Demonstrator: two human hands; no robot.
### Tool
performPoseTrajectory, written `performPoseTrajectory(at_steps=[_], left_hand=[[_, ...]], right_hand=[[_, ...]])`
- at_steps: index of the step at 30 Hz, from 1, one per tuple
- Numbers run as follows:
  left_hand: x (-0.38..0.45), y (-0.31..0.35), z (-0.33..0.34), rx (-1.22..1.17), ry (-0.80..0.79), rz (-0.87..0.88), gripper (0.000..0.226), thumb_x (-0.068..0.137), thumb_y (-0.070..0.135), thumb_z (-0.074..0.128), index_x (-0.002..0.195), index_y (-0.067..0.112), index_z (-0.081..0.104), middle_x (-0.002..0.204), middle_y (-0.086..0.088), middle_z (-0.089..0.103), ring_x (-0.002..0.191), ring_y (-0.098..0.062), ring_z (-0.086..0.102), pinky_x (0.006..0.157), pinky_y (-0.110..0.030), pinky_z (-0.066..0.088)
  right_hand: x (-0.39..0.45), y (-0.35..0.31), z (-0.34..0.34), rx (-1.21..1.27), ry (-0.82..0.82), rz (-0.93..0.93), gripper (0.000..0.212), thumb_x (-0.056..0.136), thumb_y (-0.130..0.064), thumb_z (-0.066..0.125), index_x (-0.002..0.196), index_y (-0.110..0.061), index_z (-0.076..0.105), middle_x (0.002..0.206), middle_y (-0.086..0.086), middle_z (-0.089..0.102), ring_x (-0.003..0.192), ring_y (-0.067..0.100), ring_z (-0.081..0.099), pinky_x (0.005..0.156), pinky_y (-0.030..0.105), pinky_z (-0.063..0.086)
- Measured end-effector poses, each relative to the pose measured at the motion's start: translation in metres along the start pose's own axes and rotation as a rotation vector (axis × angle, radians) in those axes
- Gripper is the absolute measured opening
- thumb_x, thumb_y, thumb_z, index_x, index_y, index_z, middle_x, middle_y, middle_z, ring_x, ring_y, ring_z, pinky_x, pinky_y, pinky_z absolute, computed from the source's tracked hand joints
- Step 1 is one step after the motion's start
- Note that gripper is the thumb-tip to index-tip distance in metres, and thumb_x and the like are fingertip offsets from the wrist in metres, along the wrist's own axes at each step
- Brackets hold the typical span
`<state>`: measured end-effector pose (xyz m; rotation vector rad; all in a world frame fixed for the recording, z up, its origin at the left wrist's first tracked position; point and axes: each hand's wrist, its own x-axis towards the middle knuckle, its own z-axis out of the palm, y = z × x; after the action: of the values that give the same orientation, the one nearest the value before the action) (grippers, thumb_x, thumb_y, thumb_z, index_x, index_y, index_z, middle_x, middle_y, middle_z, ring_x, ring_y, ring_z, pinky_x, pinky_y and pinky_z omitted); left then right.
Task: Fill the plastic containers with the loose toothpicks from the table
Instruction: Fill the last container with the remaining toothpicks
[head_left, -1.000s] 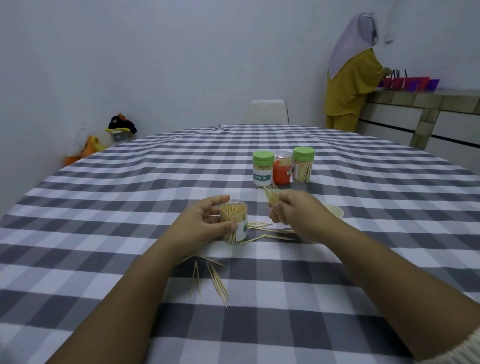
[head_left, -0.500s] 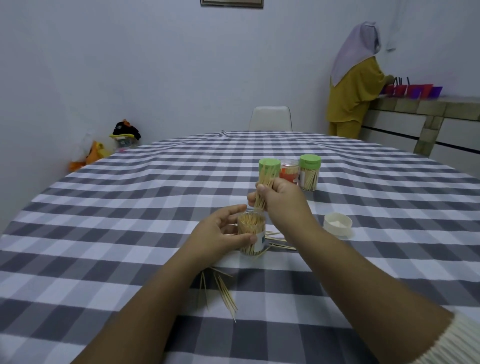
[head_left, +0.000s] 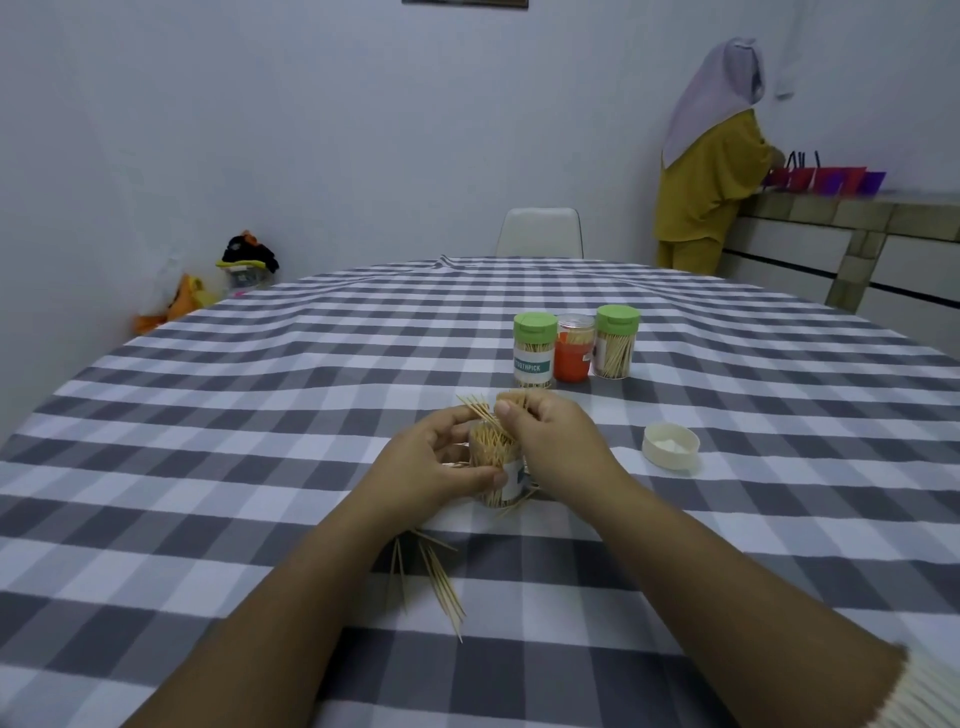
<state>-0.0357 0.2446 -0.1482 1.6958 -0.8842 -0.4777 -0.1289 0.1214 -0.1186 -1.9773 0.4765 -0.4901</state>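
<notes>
Right hand (head_left: 545, 436) pinches a toothpick bundle (head_left: 480, 415), its long axis slanting down into the open container (head_left: 498, 467) directly beneath; left hand (head_left: 436, 462) clasps that container alongside.

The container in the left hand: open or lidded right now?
Open. The container shows no lid; the right hand is feeding a toothpick bundle into its mouth. A white lid lies apart.

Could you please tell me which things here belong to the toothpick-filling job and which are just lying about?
Job:
- left hand holding open container
- right hand pinching toothpick bunch
- loose toothpicks
- white lid
- three filled containers

Lying about:
- white chair
- toys by wall
- coloured trays
</notes>
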Motion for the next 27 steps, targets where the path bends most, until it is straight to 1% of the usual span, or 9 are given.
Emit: performPoseTrajectory(at_steps=[2, 4, 7, 9, 11, 15, 17, 22, 27], left_hand=[[0.0, 0.0, 0.0, 0.01, 0.006, 0.001, 0.065, 0.071, 0.005, 0.08, 0.129, 0.02, 0.054, 0.11, 0.001, 0.071, 0.101, -0.015, 0.068, 0.092, -0.043, 0.054], [0.0, 0.0, 0.001, 0.025, 0.016, 0.003, 0.068, 0.072, 0.005, 0.079, 0.131, 0.023, 0.051, 0.109, 0.003, 0.071, 0.1, -0.012, 0.068, 0.09, -0.039, 0.055], [0.0, 0.0, 0.001, 0.053, 0.02, 0.021, 0.069, 0.073, 0.005, 0.079, 0.132, 0.026, 0.051, 0.107, 0.002, 0.071, 0.098, -0.012, 0.069, 0.088, -0.038, 0.056], [0.0, 0.0, 0.001, 0.072, 0.023, 0.029, 0.067, 0.073, 0.007, 0.079, 0.131, 0.027, 0.052, 0.106, 0.002, 0.071, 0.098, -0.012, 0.069, 0.089, -0.04, 0.056], [0.001, -0.001, 0.001, 0.09, 0.028, 0.033, 0.065, 0.074, 0.008, 0.079, 0.128, 0.031, 0.053, 0.106, 0.003, 0.071, 0.098, -0.012, 0.069, 0.089, -0.04, 0.056], [0.001, 0.001, 0.002, 0.097, 0.029, 0.03, 0.066, 0.076, 0.009, 0.077, 0.13, 0.036, 0.05, 0.111, 0.006, 0.069, 0.102, -0.011, 0.067, 0.09, -0.039, 0.055], [-0.001, 0.003, 0.003, 0.11, 0.039, 0.031, 0.069, 0.078, 0.009, 0.076, 0.135, 0.035, 0.045, 0.112, 0.01, 0.068, 0.103, -0.007, 0.066, 0.09, -0.035, 0.055], [-0.002, 0.004, 0.003, 0.168, 0.037, 0.053, 0.075, 0.079, 0.012, 0.076, 0.14, 0.039, 0.04, 0.116, 0.012, 0.066, 0.106, -0.004, 0.063, 0.09, -0.03, 0.055], [-0.001, 0.003, 0.002, 0.189, 0.047, 0.017, 0.08, 0.078, 0.015, 0.076, 0.141, 0.042, 0.035, 0.12, 0.004, 0.062, 0.109, -0.011, 0.062, 0.089, -0.036, 0.056]], right_hand=[[-0.001, -0.002, 0.0, 0.046, 0.051, -0.061, 0.035, 0.1, -0.028, 0.046, 0.134, -0.021, 0.05, 0.128, -0.001, 0.058, 0.114, 0.013, 0.054, 0.092, 0.028, 0.045], [-0.002, -0.002, 0.001, 0.026, 0.088, -0.114, 0.035, 0.1, -0.026, 0.045, 0.135, -0.023, 0.051, 0.128, -0.002, 0.057, 0.113, 0.011, 0.053, 0.094, 0.028, 0.045], [-0.001, 0.002, 0.001, -0.067, 0.056, -0.065, 0.031, 0.1, -0.026, 0.045, 0.127, -0.023, 0.06, 0.116, 0.0, 0.065, 0.102, 0.015, 0.059, 0.086, 0.035, 0.052], [0.0, 0.003, 0.002, -0.098, 0.009, -0.021, 0.03, 0.099, -0.027, 0.045, 0.123, -0.024, 0.063, 0.102, 0.0, 0.067, 0.086, 0.015, 0.06, 0.074, 0.032, 0.053], [-0.001, 0.003, 0.002, -0.083, -0.002, -0.024, 0.028, 0.099, -0.028, 0.046, 0.118, -0.024, 0.066, 0.095, 0.0, 0.068, 0.079, 0.013, 0.06, 0.069, 0.031, 0.052], [0.001, 0.008, 0.007, -0.115, 0.059, -0.046, 0.013, 0.089, -0.041, 0.057, 0.101, -0.035, 0.059, 0.107, -0.002, 0.062, 0.101, 0.018, 0.057, 0.081, 0.04, 0.055], [0.003, 0.009, 0.009, -0.176, 0.071, -0.046, 0.012, 0.084, -0.049, 0.061, 0.09, -0.039, 0.056, 0.104, -0.004, 0.062, 0.104, 0.021, 0.056, 0.083, 0.043, 0.053], [0.006, 0.002, 0.011, -0.34, 0.087, -0.124, 0.013, 0.089, -0.042, 0.057, 0.087, -0.032, 0.065, 0.093, -0.005, 0.064, 0.098, 0.013, 0.056, 0.091, 0.044, 0.048], [0.006, 0.007, 0.001, -0.138, 0.073, -0.041, 0.019, 0.096, -0.029, 0.046, 0.09, -0.017, 0.06, 0.09, 0.005, 0.064, 0.087, 0.019, 0.06, 0.081, 0.046, 0.054]])
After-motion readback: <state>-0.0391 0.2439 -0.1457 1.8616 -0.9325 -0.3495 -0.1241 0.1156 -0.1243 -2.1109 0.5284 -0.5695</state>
